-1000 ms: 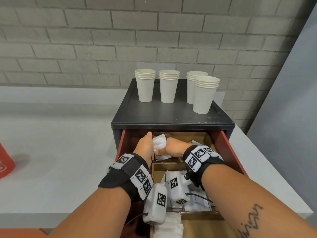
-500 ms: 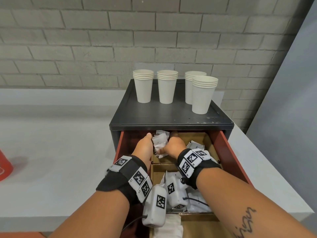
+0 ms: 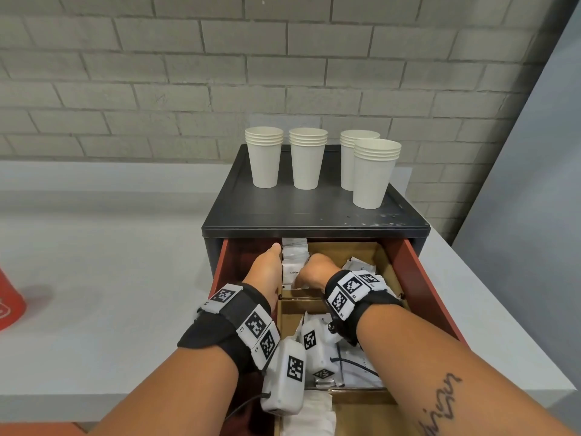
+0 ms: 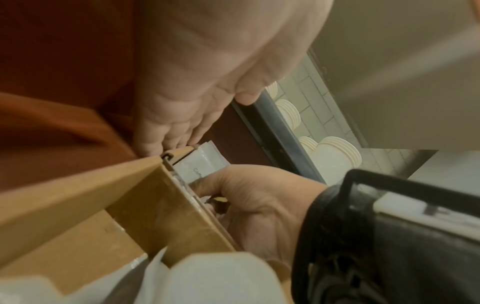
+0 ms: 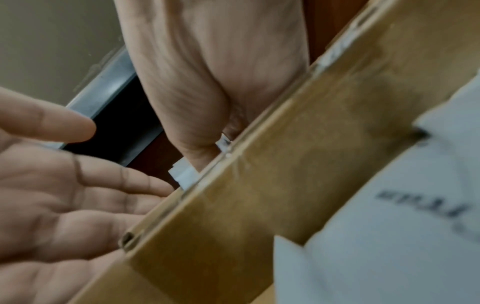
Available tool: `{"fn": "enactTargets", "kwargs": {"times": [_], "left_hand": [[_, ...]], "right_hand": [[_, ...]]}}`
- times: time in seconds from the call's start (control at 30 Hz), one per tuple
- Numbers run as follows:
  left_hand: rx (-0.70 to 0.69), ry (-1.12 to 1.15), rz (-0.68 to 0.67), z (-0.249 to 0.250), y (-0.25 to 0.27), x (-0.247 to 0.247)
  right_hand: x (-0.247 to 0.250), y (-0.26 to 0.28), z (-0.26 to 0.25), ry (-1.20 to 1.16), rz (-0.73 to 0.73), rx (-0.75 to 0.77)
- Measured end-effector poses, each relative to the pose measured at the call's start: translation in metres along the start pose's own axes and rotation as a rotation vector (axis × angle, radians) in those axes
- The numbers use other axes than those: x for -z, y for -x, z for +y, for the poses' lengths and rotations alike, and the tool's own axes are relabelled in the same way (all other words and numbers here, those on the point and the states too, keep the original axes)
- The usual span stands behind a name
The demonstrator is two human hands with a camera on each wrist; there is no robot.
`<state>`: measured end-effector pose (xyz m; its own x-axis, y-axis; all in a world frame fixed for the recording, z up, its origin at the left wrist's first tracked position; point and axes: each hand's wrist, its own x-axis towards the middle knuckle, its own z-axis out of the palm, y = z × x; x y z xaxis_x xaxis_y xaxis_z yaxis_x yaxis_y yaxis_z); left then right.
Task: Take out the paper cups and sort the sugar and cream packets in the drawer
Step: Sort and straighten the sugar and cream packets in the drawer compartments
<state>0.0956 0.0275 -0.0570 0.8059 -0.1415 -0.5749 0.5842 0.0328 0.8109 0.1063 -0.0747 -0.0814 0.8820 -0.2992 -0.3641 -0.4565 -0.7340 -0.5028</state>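
Several stacks of white paper cups (image 3: 264, 158) stand on the black cabinet top (image 3: 301, 212). Below it the red drawer (image 3: 418, 278) is pulled out, with cardboard dividers (image 3: 294, 298) inside. A row of white packets (image 3: 294, 262) stands in the back left compartment. My left hand (image 3: 267, 272) lies flat against the row's left side, fingers straight (image 4: 182, 131). My right hand (image 3: 314, 270) curls its fingers over the packets (image 4: 202, 162) from the right. In the right wrist view its fingertips are hidden behind the divider (image 5: 285, 164), beside the packets (image 5: 184, 174).
More white packets lie loose in the back right compartment (image 3: 361, 265) and in the middle one (image 3: 358, 369). The cabinet sits on a grey counter (image 3: 110, 262) against a brick wall. A red object (image 3: 9, 303) stands at the counter's left edge.
Both hands have gone forward and down with the bundle of packets. It was held up between them; now it stands in the back left compartment.
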Motion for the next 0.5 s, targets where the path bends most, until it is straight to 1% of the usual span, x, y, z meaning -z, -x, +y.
{"fn": "enactTargets", "kwargs": {"times": [0.17,0.33,0.5], "left_hand": [[0.019,-0.005,0.007,0.0019,0.0020,-0.0006],[0.014,-0.005,0.004,0.0021,0.0037,-0.0018],[0.024,0.000,0.010,0.0049,0.0073,-0.0030]], "right_hand": [[-0.0031,0.0009,-0.0011,-0.070,-0.004,0.034],[-0.0022,0.0026,-0.0046,-0.028,0.049,0.030],[-0.0065,0.0016,-0.0040,-0.045,0.057,0.029]]}}
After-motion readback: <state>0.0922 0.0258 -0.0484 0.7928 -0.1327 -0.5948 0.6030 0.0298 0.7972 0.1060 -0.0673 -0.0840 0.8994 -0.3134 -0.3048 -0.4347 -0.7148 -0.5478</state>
